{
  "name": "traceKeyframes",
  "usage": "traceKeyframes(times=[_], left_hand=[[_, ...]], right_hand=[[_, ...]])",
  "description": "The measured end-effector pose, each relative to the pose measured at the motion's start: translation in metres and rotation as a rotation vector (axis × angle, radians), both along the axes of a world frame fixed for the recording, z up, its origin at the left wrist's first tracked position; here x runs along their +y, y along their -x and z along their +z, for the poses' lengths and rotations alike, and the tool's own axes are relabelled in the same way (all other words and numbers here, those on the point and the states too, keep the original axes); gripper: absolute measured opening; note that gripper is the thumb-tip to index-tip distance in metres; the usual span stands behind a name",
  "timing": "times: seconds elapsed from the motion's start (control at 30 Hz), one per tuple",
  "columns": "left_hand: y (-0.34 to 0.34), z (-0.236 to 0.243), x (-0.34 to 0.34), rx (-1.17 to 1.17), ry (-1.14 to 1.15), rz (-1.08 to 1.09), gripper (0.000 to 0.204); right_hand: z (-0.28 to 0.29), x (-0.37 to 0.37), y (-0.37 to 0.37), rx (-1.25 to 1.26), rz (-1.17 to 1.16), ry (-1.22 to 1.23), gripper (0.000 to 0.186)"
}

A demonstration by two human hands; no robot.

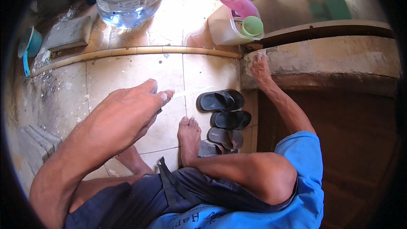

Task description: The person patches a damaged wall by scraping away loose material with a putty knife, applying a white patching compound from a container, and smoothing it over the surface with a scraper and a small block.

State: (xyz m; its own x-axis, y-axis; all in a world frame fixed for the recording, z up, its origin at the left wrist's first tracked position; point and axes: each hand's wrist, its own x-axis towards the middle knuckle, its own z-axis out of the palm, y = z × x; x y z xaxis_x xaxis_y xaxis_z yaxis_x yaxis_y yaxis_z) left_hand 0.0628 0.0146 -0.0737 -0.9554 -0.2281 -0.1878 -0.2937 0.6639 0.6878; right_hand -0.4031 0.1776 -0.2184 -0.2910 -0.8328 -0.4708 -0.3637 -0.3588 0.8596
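Observation:
My left hand (146, 101) is raised over the pale floor tiles, its fingers closed on a thin white strip (193, 90) that points right, toward black sandals (214, 101). My right hand (260, 68) reaches to the near end of a weathered, patchy ledge (326, 57) at the right, its curled fingers on a small pale flat piece (263, 52) against the surface; that piece is mostly hidden.
A big water jug (129, 4), a tub (220, 32) with pink and green containers, and a bamboo pole (140, 50) lie ahead. A blue dipper (33, 42) and grey slabs (36, 144) are at left; several sandals lie beside my bare foot (190, 138).

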Motion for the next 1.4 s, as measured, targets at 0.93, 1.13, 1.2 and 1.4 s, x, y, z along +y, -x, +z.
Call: traceKeyframes(times=[0.93, 1.13, 1.2, 1.4], left_hand=[[-0.002, 0.008, -0.005, 0.093, -0.025, -0.023, 0.034], [-0.008, 0.015, -0.002, -0.001, -0.060, -0.009, 0.036], [-0.005, 0.008, -0.003, 0.010, -0.058, -0.003, 0.038], [-0.003, 0.006, -0.004, 0.039, -0.047, -0.019, 0.036]], right_hand=[[0.071, 0.096, -0.056, -0.281, -0.037, 0.113, 0.042], [0.064, 0.019, -0.037, -0.397, 0.045, 0.282, 0.029], [0.053, 0.008, -0.019, -0.347, 0.039, 0.286, 0.031], [0.042, 0.010, 0.003, -0.162, -0.044, 0.248, 0.031]])
